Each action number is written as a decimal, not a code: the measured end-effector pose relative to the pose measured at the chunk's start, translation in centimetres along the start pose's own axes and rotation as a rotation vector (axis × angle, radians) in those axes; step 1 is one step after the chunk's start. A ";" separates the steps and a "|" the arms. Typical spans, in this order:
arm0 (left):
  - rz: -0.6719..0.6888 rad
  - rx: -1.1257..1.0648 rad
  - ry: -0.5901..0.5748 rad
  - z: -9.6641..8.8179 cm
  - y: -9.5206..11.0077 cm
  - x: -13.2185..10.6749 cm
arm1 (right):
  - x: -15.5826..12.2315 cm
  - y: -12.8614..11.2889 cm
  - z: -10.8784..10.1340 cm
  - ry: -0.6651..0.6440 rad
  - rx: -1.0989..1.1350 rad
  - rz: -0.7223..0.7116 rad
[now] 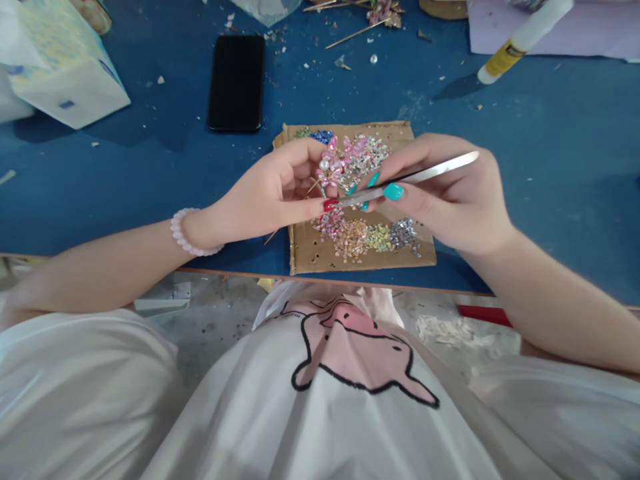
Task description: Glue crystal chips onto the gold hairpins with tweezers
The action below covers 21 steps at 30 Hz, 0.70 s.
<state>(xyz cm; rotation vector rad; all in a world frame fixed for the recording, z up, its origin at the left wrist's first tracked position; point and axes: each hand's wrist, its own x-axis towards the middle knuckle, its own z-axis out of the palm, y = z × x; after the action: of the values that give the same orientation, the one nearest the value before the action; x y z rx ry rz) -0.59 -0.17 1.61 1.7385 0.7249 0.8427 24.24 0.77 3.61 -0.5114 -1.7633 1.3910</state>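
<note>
My left hand [273, 193] is closed on a pink beaded hairpin [334, 163], with a white pearl on its flower and a thin gold pin running down left past the fingers. My right hand [445, 193] grips silver tweezers [437, 168] like a pen. Their tips reach my left thumb's red nail beside the hairpin; whether they pinch anything is too small to tell. Beneath both hands lies a cardboard sheet [305, 257] with small piles of rhinestones: pink [330, 223], peach [351, 240], yellow [379, 237], grey [404, 235], mixed silver [370, 157] and blue [321, 136].
On the blue table [150, 173], a black phone [237, 83] lies beyond my left hand. A tissue box [70, 73] stands at far left. A glue bottle [520, 43] is at far right, and more gold pins [357, 33] and a loose pearl [373, 59] lie at the back.
</note>
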 end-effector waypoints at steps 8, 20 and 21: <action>-0.066 0.004 0.029 0.0 0.2 -0.1 | 0.0 -0.1 0.0 0.002 -0.034 0.001; -0.059 0.034 0.025 0.0 0.3 -0.2 | -0.1 0.0 0.1 0.006 -0.027 -0.019; -0.062 0.029 0.034 0.1 0.3 -0.2 | -0.1 0.0 0.1 0.010 -0.026 -0.022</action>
<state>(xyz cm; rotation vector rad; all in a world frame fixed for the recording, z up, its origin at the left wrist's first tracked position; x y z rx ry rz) -0.62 -0.44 1.90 1.7220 0.8134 0.8245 24.25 0.66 3.56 -0.5106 -1.7762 1.3497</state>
